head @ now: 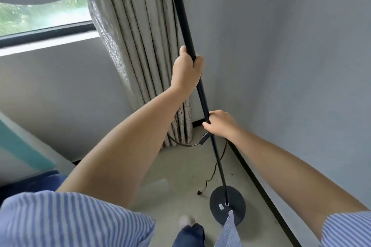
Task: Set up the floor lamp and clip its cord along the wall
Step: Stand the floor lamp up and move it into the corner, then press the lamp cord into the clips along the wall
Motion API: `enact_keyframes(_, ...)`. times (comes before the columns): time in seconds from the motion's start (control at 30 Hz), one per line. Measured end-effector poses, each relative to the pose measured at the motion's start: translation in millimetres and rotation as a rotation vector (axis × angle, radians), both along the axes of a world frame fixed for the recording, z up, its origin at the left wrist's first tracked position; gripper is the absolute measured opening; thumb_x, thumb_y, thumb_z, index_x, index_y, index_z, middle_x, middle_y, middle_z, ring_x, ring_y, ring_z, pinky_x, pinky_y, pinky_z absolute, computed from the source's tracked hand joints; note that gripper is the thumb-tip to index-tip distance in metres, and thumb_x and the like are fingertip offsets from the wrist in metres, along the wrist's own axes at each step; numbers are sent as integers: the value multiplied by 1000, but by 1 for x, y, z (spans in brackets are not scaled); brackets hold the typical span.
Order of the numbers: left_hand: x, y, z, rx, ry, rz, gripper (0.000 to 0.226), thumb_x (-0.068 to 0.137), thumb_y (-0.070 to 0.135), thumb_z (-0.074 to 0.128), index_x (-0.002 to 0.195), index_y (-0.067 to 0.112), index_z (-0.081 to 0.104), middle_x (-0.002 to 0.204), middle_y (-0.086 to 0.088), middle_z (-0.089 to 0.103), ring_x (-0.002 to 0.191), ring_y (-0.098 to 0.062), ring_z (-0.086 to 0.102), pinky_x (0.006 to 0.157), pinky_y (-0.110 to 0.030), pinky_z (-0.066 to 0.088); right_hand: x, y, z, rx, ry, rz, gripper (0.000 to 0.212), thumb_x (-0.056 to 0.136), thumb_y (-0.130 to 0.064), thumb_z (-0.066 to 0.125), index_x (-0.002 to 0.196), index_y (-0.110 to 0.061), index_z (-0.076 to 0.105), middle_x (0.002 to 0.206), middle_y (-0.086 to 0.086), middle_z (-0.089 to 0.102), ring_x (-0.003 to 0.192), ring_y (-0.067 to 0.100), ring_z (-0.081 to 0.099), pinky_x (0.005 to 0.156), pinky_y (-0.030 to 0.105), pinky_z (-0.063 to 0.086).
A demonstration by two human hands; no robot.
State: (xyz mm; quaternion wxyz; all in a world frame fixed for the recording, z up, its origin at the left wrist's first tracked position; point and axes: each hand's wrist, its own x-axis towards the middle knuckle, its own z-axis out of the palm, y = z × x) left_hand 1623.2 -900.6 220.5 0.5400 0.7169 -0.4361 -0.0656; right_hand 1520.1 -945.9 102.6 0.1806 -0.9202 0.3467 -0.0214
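A black floor lamp pole (181, 12) rises from a round black base (236, 209) on the floor near the room's corner. My left hand (186, 70) grips the pole high up. My right hand (220, 124) grips it lower down. The lamp's black cord (213, 172) trails loosely on the floor from an inline switch (204, 138) by the pole toward the curtain, and a loose end lies near the base. The lamp's head is out of view above.
A beige curtain (144, 46) hangs in the corner behind the pole. A grey wall (291, 56) with a black baseboard (259, 184) runs along the right. A window (44, 16) is at the left. My foot (185, 221) stands beside the base.
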Motion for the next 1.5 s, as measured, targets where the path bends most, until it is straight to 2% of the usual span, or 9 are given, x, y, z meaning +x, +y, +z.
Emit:
enact_keyframes(0.17,57,-78,14,-55,73,42,27,99,25,36,75,14,33,52,1,40,59,-26,50,56,-39,45,71,-67,9,39,-20,-40,28,88,-23,46,67,-6,42,72,14,54,70,31,53,61,31,45)
enact_keyframes(0.4,97,-183,29,-44,95,34,32,100,29,35,99,1,50,57,8,42,59,-21,45,56,-28,38,110,-162,38,-27,231,0,51,92,-39,42,50,-13,28,52,1,31,45,15,29,42,25,19)
enact_keyframes(0.63,127,-276,13,39,53,10,23,100,31,34,93,12,45,56,8,42,45,-9,40,40,-25,33,79,-238,38,527,348,-80,41,89,-41,49,63,-10,50,55,0,46,35,10,31,37,16,26)
enact_keyframes(0.73,138,-308,2,61,0,24,21,100,30,33,86,15,37,54,8,40,43,-8,39,38,-25,31,70,-261,25,786,223,-257,34,93,-35,43,83,-3,53,61,4,44,33,8,28,32,14,24)
enact_keyframes(0.9,159,-352,-17,58,-6,98,20,101,24,34,83,16,35,59,12,42,43,3,43,49,-20,43,60,-285,8,1069,-39,-543,30,96,-23,40,74,-5,46,61,10,45,18,1,23,24,8,19)
enact_keyframes(1.17,175,-405,-37,110,-98,91,16,101,26,35,92,13,33,77,-14,66,70,-27,59,58,-29,45,87,-320,8,1075,-236,-705,30,97,-23,40,72,-7,45,62,9,45,17,2,24,24,8,19)
enact_keyframes(1.27,179,-421,-44,122,-89,71,17,101,25,34,101,9,41,68,-8,61,60,-21,57,62,-31,47,99,-330,7,1070,-281,-722,28,97,-23,38,75,-6,46,63,9,46,17,1,24,24,7,18)
enact_keyframes(1.37,184,-435,-50,137,-71,58,18,102,24,33,88,13,30,55,11,36,46,-4,38,54,-20,35,108,-336,6,1048,-306,-728,21,97,-23,37,95,-4,46,62,9,45,16,1,23,23,7,18)
enact_keyframes(1.5,181,-446,-50,161,-1,74,41,101,25,33,63,30,19,59,14,33,49,4,32,40,-17,27,114,-337,-1,1061,-316,-734,21,97,-23,38,99,-4,45,61,8,45,16,2,24,25,7,17)
